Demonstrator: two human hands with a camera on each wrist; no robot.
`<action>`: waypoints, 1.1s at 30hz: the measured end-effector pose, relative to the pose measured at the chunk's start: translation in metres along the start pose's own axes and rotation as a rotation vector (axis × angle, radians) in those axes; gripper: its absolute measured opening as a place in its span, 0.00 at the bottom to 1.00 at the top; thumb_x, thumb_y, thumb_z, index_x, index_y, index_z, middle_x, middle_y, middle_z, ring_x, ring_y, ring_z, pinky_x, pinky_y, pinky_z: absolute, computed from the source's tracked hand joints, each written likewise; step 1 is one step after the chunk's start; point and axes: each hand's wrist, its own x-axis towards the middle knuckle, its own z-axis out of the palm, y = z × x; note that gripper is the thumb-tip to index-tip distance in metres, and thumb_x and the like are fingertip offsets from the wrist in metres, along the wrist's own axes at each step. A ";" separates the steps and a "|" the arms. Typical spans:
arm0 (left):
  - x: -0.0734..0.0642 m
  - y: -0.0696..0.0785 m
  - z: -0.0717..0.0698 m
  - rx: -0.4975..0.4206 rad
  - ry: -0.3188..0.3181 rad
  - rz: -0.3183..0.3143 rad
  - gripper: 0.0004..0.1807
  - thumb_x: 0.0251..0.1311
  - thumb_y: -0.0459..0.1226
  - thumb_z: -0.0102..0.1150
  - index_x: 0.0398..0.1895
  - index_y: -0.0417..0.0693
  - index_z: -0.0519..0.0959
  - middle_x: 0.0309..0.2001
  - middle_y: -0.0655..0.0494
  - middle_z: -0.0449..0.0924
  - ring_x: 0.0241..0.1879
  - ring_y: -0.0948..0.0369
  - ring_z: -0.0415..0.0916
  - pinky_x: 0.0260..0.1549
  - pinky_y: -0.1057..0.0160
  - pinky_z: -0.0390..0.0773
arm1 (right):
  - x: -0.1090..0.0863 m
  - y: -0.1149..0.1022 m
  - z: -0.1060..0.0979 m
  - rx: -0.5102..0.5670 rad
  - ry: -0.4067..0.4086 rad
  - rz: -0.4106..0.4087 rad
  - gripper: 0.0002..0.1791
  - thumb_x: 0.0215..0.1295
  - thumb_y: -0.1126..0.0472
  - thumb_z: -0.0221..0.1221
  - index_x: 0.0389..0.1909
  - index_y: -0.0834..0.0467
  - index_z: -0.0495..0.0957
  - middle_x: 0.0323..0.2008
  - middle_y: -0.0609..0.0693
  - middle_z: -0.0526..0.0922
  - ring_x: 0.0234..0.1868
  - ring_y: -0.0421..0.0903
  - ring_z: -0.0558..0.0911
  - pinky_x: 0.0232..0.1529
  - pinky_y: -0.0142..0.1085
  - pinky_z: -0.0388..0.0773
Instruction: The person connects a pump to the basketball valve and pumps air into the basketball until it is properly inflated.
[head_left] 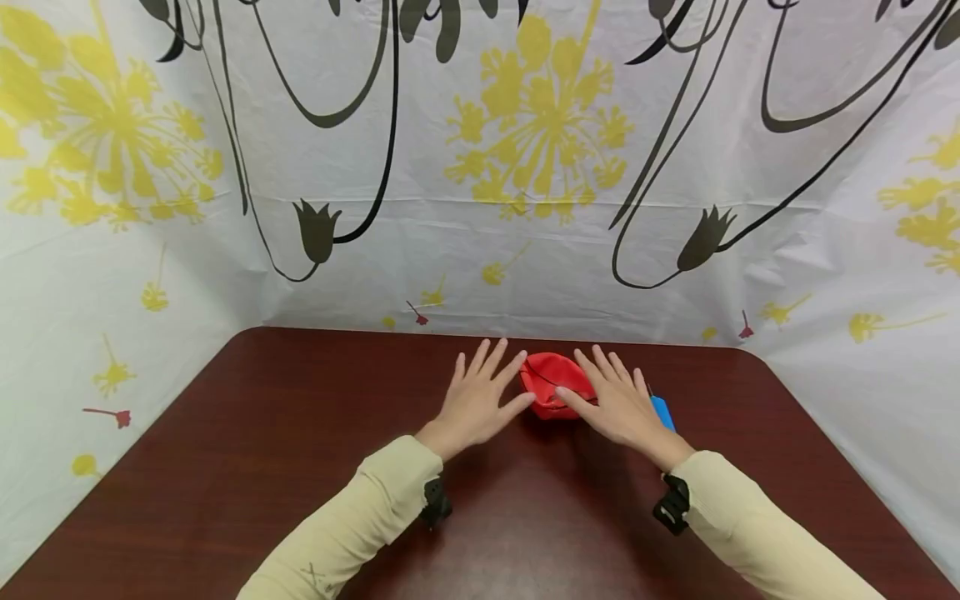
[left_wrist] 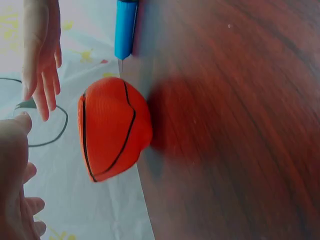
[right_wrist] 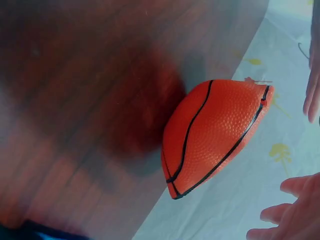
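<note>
A deflated red ball with black seam lines [head_left: 551, 375], like a small basketball, lies on the table, its top caved in like a bowl. The wrist views show its pebbled outer side [left_wrist: 112, 132] [right_wrist: 215, 135]. To its left is my left hand [head_left: 474, 407], palm down with fingers spread. My right hand [head_left: 617, 407] is spread the same way at its right side, the thumb over the rim in the head view. Neither hand grips anything; contact with the ball cannot be told. Partly hidden behind the right hand is a blue cylinder with a thin needle [left_wrist: 126, 30], resembling a ball pump.
The dark red-brown wooden table [head_left: 225, 467] has rounded far corners. A white sheet [head_left: 420, 275] with yellow and dark plant prints hangs behind it and along both sides. Black straps with small devices [head_left: 672, 504] sit on both wrists.
</note>
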 end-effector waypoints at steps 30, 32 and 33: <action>0.035 0.041 0.029 -0.246 -0.080 0.191 0.41 0.46 0.48 0.63 0.64 0.51 0.59 0.63 0.51 0.58 0.61 0.55 0.54 0.57 0.54 0.55 | -0.042 0.075 -0.016 0.127 0.015 0.047 0.47 0.53 0.42 0.57 0.66 0.63 0.47 0.64 0.70 0.44 0.60 0.71 0.50 0.49 0.66 0.49; 0.035 0.041 0.031 -0.254 -0.077 0.185 0.39 0.45 0.47 0.64 0.63 0.51 0.61 0.61 0.52 0.60 0.60 0.56 0.57 0.57 0.55 0.56 | -0.043 0.080 -0.015 0.130 0.011 0.058 0.47 0.53 0.43 0.57 0.66 0.64 0.47 0.63 0.71 0.44 0.58 0.72 0.52 0.47 0.65 0.54; 0.036 0.040 0.033 -0.255 -0.076 0.184 0.39 0.45 0.47 0.64 0.62 0.50 0.62 0.60 0.52 0.61 0.59 0.56 0.58 0.57 0.55 0.56 | -0.043 0.082 -0.014 0.132 0.010 0.065 0.47 0.54 0.44 0.57 0.66 0.64 0.46 0.63 0.71 0.44 0.58 0.73 0.52 0.46 0.65 0.55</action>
